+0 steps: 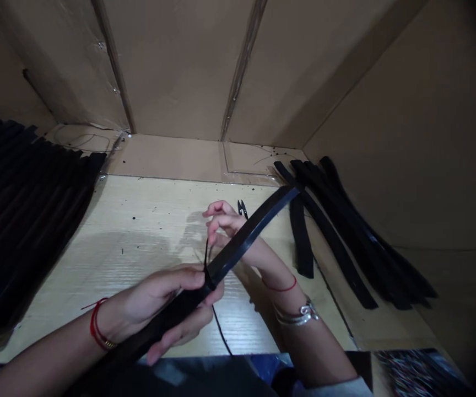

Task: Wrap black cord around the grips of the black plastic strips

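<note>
A long black padded strip (254, 229) runs slantwise from my lap toward the far right. My left hand (161, 292) grips it, thumb on top and fingers wrapped underneath. Around the strip, just beyond the left thumb, goes a thin black cord (206, 255); a loose length hangs below toward the table's front edge. Behind the strip, my right hand (223, 223) pinches the cord's upper end between thumb and fingers, its other fingers curled loosely. Small black thread snips (242, 209) lie on the table beside the right hand, partly hidden by the strip.
A large stack of black strips (27, 220) covers the left side. Several more strips (345, 237) lie at the right, near the cardboard wall (436, 138). Cardboard panels (180, 71) close off the back. Dark specks dot the pale table (139, 242). Coloured wires or threads (417, 372) sit at the lower right.
</note>
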